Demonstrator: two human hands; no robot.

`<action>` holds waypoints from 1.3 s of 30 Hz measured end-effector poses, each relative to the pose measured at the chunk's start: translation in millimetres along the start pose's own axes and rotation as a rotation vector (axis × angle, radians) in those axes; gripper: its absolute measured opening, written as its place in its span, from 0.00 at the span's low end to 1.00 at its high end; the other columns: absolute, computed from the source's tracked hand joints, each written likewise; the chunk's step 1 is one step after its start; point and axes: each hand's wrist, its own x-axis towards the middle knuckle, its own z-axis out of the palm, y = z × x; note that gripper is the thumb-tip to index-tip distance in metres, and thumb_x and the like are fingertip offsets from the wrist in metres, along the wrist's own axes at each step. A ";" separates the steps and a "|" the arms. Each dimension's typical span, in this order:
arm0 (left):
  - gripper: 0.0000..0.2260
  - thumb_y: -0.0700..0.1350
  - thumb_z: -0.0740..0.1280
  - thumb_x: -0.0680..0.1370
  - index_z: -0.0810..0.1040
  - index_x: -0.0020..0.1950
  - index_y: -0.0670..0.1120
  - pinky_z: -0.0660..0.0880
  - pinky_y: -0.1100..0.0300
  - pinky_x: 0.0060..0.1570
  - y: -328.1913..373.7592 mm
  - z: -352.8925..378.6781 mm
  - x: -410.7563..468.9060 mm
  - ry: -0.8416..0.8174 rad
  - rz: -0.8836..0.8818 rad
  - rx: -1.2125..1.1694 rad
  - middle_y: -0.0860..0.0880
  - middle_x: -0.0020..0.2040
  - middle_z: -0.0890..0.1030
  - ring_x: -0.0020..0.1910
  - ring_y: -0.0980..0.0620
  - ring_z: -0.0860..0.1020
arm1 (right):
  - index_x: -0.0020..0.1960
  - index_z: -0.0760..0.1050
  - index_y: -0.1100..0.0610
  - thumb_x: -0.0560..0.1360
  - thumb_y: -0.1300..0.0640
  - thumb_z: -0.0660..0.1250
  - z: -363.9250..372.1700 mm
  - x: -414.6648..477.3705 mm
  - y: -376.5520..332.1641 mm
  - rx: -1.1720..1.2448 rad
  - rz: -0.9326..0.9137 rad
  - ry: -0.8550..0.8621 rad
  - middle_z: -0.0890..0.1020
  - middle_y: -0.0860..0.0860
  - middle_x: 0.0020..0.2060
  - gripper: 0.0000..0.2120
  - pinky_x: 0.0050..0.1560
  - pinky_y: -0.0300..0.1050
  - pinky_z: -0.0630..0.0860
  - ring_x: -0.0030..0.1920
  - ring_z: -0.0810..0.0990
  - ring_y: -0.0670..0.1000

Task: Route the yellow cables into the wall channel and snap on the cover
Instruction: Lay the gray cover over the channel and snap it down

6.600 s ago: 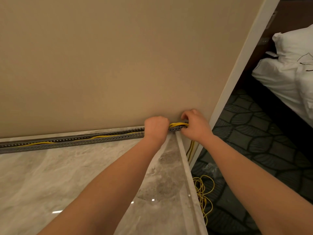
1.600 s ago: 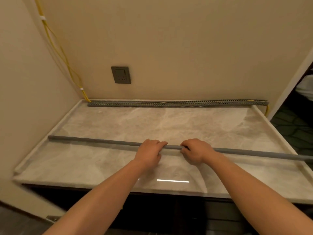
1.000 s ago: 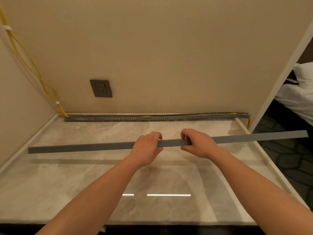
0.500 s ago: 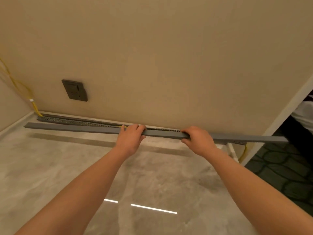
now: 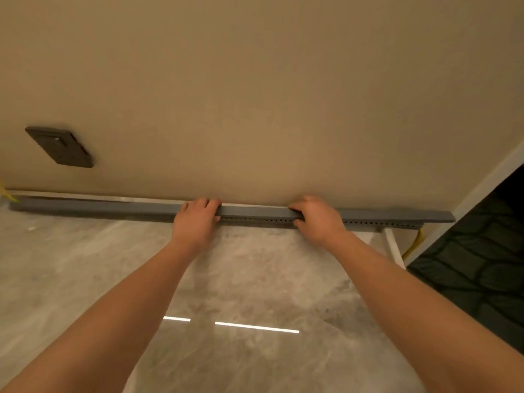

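Note:
A long grey cover strip lies along the top of the perforated grey wall channel at the foot of the beige wall. My left hand grips the strip near its middle. My right hand grips it further right, thumb under its front edge. The strip's right end juts past the channel's end. Yellow cables show only at the far left and hanging off the right end; inside the channel they are hidden.
The channel sits at the back of a marble counter with a raised white rim on the right. A dark wall socket is at the left. Dark patterned carpet lies beyond the wall's corner.
Both hands lifted the cover strip off the counter and carried it back to the wall. Since half a second ago it has come down onto the channel and now rests along its top.

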 end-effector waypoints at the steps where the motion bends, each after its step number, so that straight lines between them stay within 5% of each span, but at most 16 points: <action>1: 0.12 0.47 0.60 0.82 0.72 0.64 0.48 0.69 0.52 0.57 -1.1 2.3 1.3 -0.005 0.004 -0.003 0.45 0.59 0.76 0.59 0.43 0.73 | 0.60 0.78 0.52 0.76 0.58 0.64 2.6 2.6 -0.1 0.003 0.002 -0.006 0.77 0.54 0.54 0.13 0.47 0.51 0.76 0.55 0.76 0.58; 13: 0.17 0.51 0.62 0.80 0.72 0.67 0.48 0.68 0.54 0.62 95.4 13.4 26.8 -0.020 0.283 -0.097 0.47 0.62 0.74 0.62 0.46 0.72 | 0.63 0.76 0.54 0.73 0.53 0.67 5.3 4.6 9.9 0.016 0.040 0.008 0.80 0.55 0.56 0.18 0.55 0.53 0.77 0.59 0.77 0.58; 27: 0.14 0.51 0.61 0.81 0.74 0.64 0.47 0.72 0.52 0.54 232.5 14.2 41.6 -0.021 0.408 -0.152 0.47 0.60 0.75 0.62 0.46 0.73 | 0.63 0.77 0.51 0.73 0.54 0.67 -36.3 -65.6 142.3 -0.069 0.266 0.176 0.81 0.51 0.57 0.19 0.61 0.52 0.73 0.59 0.77 0.57; 33: 0.13 0.52 0.59 0.82 0.74 0.62 0.47 0.73 0.52 0.50 233.4 19.4 43.8 -0.004 0.410 -0.167 0.48 0.58 0.76 0.58 0.46 0.75 | 0.65 0.75 0.49 0.71 0.54 0.65 -40.0 -79.8 171.0 -0.065 0.356 0.196 0.79 0.52 0.59 0.21 0.65 0.54 0.67 0.62 0.73 0.58; 39: 0.12 0.50 0.58 0.83 0.73 0.61 0.45 0.72 0.52 0.49 208.1 25.5 38.4 0.024 0.425 -0.086 0.46 0.57 0.76 0.57 0.44 0.75 | 0.68 0.73 0.56 0.73 0.62 0.65 -34.7 -78.9 174.3 0.074 0.367 0.193 0.76 0.56 0.61 0.23 0.62 0.55 0.74 0.65 0.70 0.59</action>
